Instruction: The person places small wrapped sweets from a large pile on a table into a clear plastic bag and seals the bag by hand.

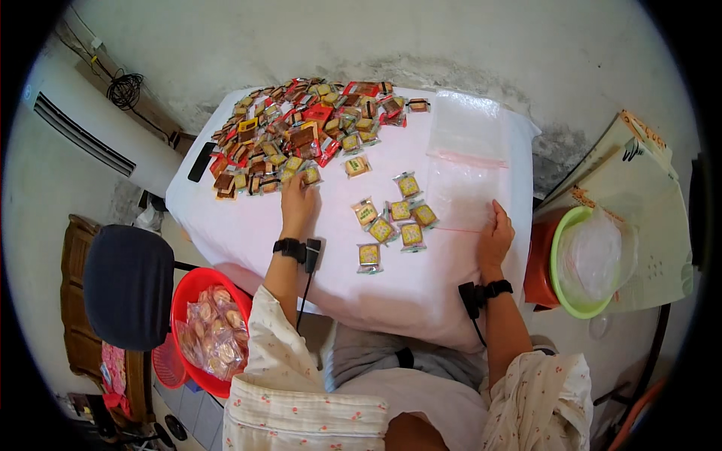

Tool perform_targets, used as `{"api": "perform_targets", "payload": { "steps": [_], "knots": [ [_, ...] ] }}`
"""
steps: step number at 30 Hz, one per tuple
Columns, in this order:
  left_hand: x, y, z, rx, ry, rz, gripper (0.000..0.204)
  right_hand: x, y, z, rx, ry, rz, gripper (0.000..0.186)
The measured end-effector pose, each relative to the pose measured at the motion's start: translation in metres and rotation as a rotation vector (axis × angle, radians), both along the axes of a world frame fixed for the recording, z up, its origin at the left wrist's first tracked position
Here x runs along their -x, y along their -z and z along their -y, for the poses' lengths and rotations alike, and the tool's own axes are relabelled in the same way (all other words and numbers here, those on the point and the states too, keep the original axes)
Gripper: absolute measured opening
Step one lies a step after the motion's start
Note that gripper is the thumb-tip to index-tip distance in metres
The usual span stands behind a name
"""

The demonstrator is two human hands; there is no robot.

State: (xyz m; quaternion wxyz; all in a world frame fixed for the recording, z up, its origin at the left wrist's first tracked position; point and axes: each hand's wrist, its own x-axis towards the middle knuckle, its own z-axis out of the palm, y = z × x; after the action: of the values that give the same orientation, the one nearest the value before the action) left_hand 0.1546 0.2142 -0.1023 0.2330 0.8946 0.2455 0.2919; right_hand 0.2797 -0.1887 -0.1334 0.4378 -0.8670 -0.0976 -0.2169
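Observation:
My left hand (298, 207) reaches to the near edge of a large pile of small wrapped snacks (271, 139) on the white-covered table (241, 225). Its fingers are closed at a wrapped yellow biscuit (310, 175). My right hand (496, 234) rests on its side at the right of the table, fingers stretched out and holding nothing. It lies beside a clear plastic bag (462, 192); another clear bag (468, 120) lies beyond. Between my hands sits a loose group of several wrapped yellow biscuits (382, 229). One pale wrapped biscuit (357, 166) lies nearer the pile.
A black phone-like slab (200, 161) lies left of the pile. On the floor side, a red basin (183, 301) holds wrapped round biscuits, near a dark chair (128, 286). At the right stands a green-rimmed basin (560, 255) with clear plastic bags. A wall backs the table.

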Motion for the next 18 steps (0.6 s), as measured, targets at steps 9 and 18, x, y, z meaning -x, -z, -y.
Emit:
{"api": "perform_targets", "payload": {
  "steps": [9, 18],
  "knots": [
    [-0.003, -0.009, 0.020, -0.079, -0.004, -0.140, 0.043, -0.002, 0.002, -0.002, -0.076, -0.037, 0.018, 0.037],
    [0.050, -0.027, 0.103, 0.260, 0.261, -0.221, 0.043, -0.003, 0.002, 0.002, -0.037, -0.016, -0.014, 0.033]
  ]
}}
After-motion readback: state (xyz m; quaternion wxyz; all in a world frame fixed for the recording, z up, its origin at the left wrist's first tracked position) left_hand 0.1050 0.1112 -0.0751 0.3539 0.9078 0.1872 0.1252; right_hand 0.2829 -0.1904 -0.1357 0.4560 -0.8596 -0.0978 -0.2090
